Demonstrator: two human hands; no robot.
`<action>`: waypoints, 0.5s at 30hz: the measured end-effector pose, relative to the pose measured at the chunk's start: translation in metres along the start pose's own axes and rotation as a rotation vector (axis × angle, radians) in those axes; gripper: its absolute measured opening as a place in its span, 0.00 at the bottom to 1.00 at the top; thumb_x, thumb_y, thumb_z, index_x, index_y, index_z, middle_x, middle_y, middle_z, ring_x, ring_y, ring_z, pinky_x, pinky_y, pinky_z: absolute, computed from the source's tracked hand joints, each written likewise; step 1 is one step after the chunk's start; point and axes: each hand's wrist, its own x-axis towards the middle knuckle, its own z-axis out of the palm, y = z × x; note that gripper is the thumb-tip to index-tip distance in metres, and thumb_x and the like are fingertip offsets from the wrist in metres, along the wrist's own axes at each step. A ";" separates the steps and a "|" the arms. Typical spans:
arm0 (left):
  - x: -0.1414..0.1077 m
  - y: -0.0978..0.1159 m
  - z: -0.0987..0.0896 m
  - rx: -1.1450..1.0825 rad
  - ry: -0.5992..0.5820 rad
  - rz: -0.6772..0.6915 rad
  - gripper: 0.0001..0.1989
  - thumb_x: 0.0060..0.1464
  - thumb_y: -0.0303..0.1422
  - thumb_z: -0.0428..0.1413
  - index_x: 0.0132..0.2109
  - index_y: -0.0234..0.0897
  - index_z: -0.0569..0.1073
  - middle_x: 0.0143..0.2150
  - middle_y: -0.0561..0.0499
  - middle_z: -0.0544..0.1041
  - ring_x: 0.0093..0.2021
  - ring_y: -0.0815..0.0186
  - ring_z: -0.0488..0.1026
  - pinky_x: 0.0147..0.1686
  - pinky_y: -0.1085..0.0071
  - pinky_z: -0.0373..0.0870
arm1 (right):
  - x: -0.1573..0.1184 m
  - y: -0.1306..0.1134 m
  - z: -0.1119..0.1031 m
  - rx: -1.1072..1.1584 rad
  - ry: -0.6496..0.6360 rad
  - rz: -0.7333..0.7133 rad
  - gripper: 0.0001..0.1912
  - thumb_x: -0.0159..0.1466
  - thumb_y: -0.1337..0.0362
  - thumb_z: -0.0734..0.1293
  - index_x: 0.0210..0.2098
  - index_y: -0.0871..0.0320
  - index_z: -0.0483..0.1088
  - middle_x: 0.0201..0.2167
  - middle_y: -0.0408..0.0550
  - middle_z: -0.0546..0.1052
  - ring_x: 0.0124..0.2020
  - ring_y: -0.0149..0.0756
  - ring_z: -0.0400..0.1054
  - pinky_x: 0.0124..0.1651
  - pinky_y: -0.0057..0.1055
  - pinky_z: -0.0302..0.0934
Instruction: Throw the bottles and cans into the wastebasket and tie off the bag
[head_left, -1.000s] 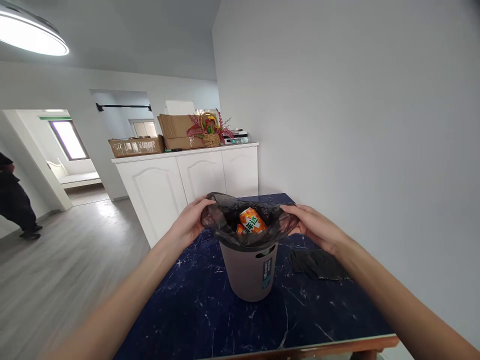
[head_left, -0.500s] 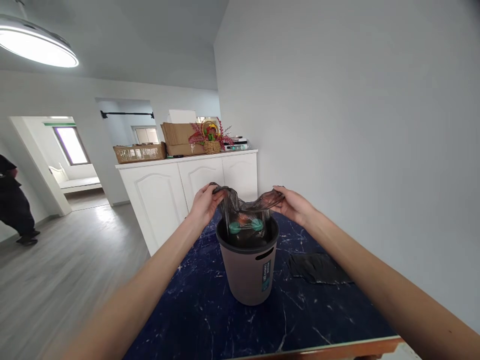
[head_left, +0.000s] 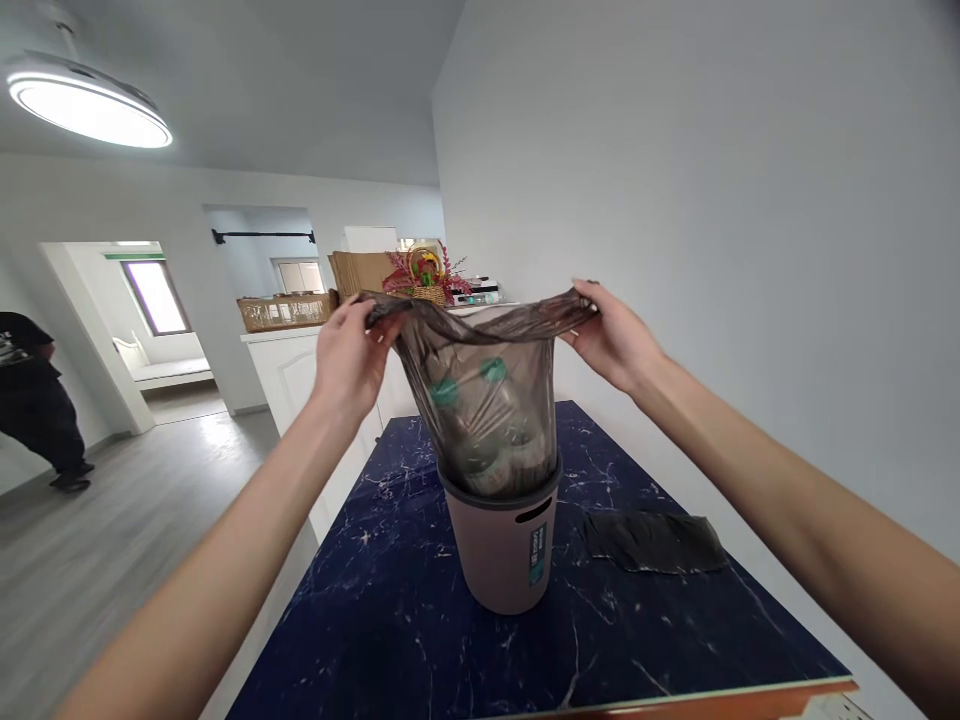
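Head view: left hand [head_left: 351, 352] and right hand [head_left: 611, 338] gripped opposite sides of the dark bag's top. Bag [head_left: 487, 405] hung between and below them, long axis upright, lower end inside bin [head_left: 499, 560]. Person [head_left: 37, 400] beyond left hand.

White cabinet [head_left: 289, 372]: panelled doors, pale top. Right of the cabinet, a plain pale grey wall [head_left: 675, 200]. Left of it, grey floor [head_left: 202, 480] with wood-like grain, reflecting light. Farther left, a doorway [head_left: 64, 270] shows a bright window [head_left: 156, 297] above a white bed [head_left: 172, 371]. Behind the cabinet's left end, a dark rod [head_left: 262, 235] spans a wall opening. Ceiling lamp [head_left: 90, 110], upper left of the cabinet: lit. In front of it, a dark blue marbled table [head_left: 375, 620], wooden edge.
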 end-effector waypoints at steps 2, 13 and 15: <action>0.005 0.019 -0.006 0.037 0.005 0.097 0.11 0.63 0.18 0.54 0.34 0.35 0.70 0.33 0.52 0.77 0.36 0.69 0.76 0.52 0.64 0.77 | 0.005 -0.012 0.011 -0.045 -0.048 -0.071 0.12 0.63 0.56 0.76 0.33 0.52 0.71 0.34 0.42 0.80 0.45 0.38 0.77 0.55 0.36 0.72; 0.014 0.133 -0.092 0.314 0.125 0.380 0.10 0.62 0.19 0.52 0.38 0.38 0.60 0.46 0.52 0.74 0.53 0.69 0.74 0.63 0.63 0.68 | -0.007 -0.038 0.084 -0.025 -0.194 -0.237 0.12 0.69 0.52 0.71 0.35 0.50 0.69 0.45 0.42 0.79 0.59 0.39 0.72 0.64 0.39 0.67; 0.002 0.147 -0.114 0.322 0.159 0.361 0.11 0.58 0.21 0.56 0.37 0.38 0.61 0.45 0.53 0.73 0.50 0.70 0.73 0.62 0.65 0.69 | -0.017 -0.028 0.093 -0.037 -0.209 -0.187 0.14 0.68 0.49 0.72 0.36 0.51 0.70 0.45 0.43 0.79 0.59 0.40 0.72 0.64 0.39 0.68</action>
